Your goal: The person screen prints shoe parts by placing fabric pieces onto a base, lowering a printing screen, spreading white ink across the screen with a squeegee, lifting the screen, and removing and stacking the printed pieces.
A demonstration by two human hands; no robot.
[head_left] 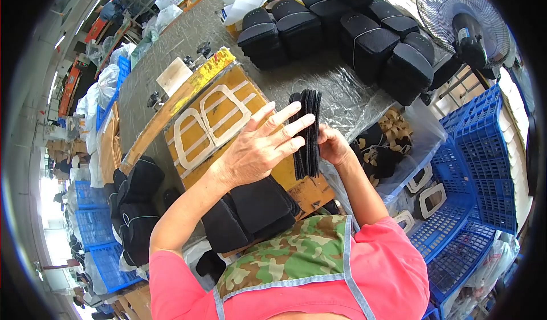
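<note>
An upright stack of thin black fabric pieces (pixel 307 143) stands between my two hands above the wooden board. My right hand (pixel 333 144) grips its right edge, with the fingertips partly behind it. My left hand (pixel 259 152) has its fingers stretched and spread, their tips lying against the left side and edges of the stack. Beneath them is the yellow-brown board (pixel 259 95) with two pale frame outlines (pixel 225 115) side by side. Close to my apron lie more black pieces (pixel 262 206) in piles.
A yellow-painted wooden bar (pixel 188 92) edges the board. Tied black stacks (pixel 370 43) fill the table's far side, near a fan (pixel 464 26). At right are a plastic-lined bin of scraps (pixel 393 132) and blue crates (pixel 484 149). Black bundles (pixel 137 217) sit at left.
</note>
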